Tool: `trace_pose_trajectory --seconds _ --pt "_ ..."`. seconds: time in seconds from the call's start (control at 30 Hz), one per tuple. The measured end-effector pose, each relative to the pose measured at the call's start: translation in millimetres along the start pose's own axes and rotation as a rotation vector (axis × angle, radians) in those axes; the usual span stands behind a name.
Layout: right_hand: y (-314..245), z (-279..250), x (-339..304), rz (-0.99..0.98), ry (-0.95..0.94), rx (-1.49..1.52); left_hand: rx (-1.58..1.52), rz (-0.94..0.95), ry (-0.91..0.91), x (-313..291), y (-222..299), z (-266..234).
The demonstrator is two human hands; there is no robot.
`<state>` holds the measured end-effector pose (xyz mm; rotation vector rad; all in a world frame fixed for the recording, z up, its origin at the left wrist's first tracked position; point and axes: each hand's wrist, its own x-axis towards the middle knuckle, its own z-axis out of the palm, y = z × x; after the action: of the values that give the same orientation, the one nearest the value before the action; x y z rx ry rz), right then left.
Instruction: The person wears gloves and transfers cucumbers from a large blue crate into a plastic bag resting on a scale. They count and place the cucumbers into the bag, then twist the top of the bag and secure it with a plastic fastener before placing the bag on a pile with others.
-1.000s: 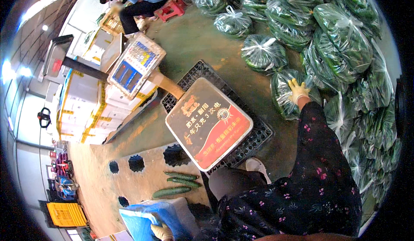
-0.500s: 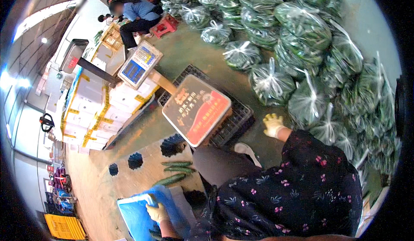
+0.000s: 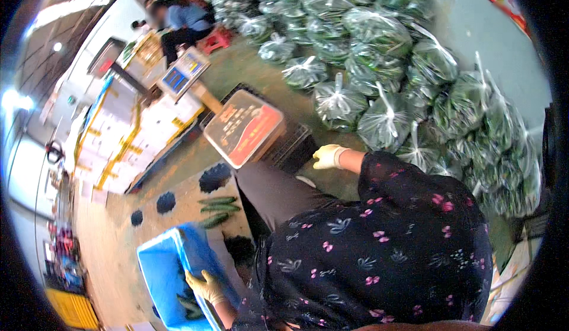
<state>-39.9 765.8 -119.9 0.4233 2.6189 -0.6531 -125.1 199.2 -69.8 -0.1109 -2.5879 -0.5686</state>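
My left hand (image 3: 207,288), in a pale yellow glove, grips the near rim of a box lined with blue plastic (image 3: 163,266). Inside it lie some dark green cucumbers (image 3: 191,307), partly hidden by the plastic. My right hand (image 3: 329,157), gloved the same way, hangs in the air to the right of my knee. It holds nothing, and its fingers are stretched out. Several cucumbers (image 3: 216,208) rest on a wooden board (image 3: 184,186) with dark-lined round holes, just beyond the box.
A platform scale (image 3: 246,129) with its display (image 3: 184,73) stands ahead beside a black crate (image 3: 296,150). White taped boxes (image 3: 112,147) are stacked at the left. Bags of green vegetables (image 3: 385,117) fill the right. Farther off, a person (image 3: 186,23) sits by a red stool (image 3: 217,39).
My view has shifted rightward. My right hand has swung left toward my knee, its fingers less spread. The blue-lined box is tilted further up, its inside showing, with my left hand still on the rim.
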Motion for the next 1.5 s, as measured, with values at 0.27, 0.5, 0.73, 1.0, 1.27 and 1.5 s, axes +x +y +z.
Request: trace_pose_trajectory --seconds 0.27,0.5,0.73,1.0,1.27,1.5 --pt "-85 -85 -24 -0.426 0.322 0.219 -0.439 -0.229 -0.048 -19 6 -7" --pt "-236 -95 2 -0.842 -0.054 0.492 -0.380 -0.406 0.124 -58 -12 -28" --pt "-320 -36 34 -0.927 -0.422 0.386 -0.235 -0.606 0.727 -83 -33 -96" --pt "-371 47 39 -0.983 -0.670 0.310 0.034 -0.975 0.637 -120 -70 -75" --pt "-475 39 131 -1.196 0.162 0.406 -0.076 -1.020 0.790 -95 -58 -67" --pt "-495 85 163 -0.667 0.057 0.462 -0.044 -0.935 0.777 -105 -82 -71"
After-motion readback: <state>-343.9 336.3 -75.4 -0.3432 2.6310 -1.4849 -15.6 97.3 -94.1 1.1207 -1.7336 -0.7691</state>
